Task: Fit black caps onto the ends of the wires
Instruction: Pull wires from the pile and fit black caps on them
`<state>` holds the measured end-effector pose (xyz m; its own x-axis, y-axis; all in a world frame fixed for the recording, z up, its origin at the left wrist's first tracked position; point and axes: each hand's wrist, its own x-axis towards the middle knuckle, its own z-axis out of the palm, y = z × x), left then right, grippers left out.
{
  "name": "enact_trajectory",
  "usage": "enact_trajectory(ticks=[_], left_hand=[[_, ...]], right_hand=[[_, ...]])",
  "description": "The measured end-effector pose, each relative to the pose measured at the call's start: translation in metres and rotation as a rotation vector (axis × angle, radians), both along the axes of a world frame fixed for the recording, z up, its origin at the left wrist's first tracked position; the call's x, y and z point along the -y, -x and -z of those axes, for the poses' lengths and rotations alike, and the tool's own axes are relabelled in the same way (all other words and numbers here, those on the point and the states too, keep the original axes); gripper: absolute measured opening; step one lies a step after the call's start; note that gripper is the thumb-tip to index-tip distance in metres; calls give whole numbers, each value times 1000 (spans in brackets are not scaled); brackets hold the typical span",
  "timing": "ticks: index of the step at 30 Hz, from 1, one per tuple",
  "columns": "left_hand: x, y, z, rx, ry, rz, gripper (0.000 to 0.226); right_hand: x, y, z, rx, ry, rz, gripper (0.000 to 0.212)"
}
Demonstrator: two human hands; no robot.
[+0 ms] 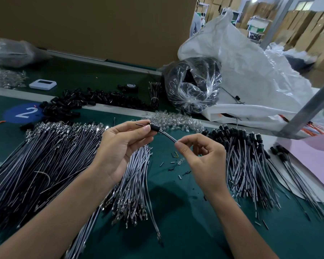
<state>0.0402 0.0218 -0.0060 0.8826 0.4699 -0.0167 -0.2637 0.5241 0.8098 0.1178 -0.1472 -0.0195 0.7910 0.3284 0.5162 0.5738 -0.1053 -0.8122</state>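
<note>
My left hand (pixel 123 144) pinches a black cap (pixel 154 128) between thumb and fingertips above the green table. A grey wire (pixel 167 135) runs through the cap, and its dark tip sticks out on the cap's left side. My right hand (pixel 200 156) pinches that wire a short way to the right of the cap. Loose black caps (pixel 79 103) lie in a heap at the back left. A big spread of bare wires (pixel 45 157) lies under my left arm. Capped wires (pixel 249 156) are piled to the right.
A heap of clear LEDs (pixel 176 121) lies just behind my hands. A clear bag of black parts (pixel 193 85) and a large white sack (pixel 251 71) stand at the back right. A slanted metal post (pixel 310 105) and pink sheet (pixel 310 156) are at the right.
</note>
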Motion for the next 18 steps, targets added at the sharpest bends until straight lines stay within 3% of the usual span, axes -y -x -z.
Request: enact_trajectory(ticks=[12, 18], left_hand=[[9, 1, 4, -49, -154, 139, 32], [11, 1, 3, -72, -239, 162, 28]], right_hand=[[-3, 2, 0, 84, 30, 11, 18], [-4, 3, 2, 50, 22, 11, 16]])
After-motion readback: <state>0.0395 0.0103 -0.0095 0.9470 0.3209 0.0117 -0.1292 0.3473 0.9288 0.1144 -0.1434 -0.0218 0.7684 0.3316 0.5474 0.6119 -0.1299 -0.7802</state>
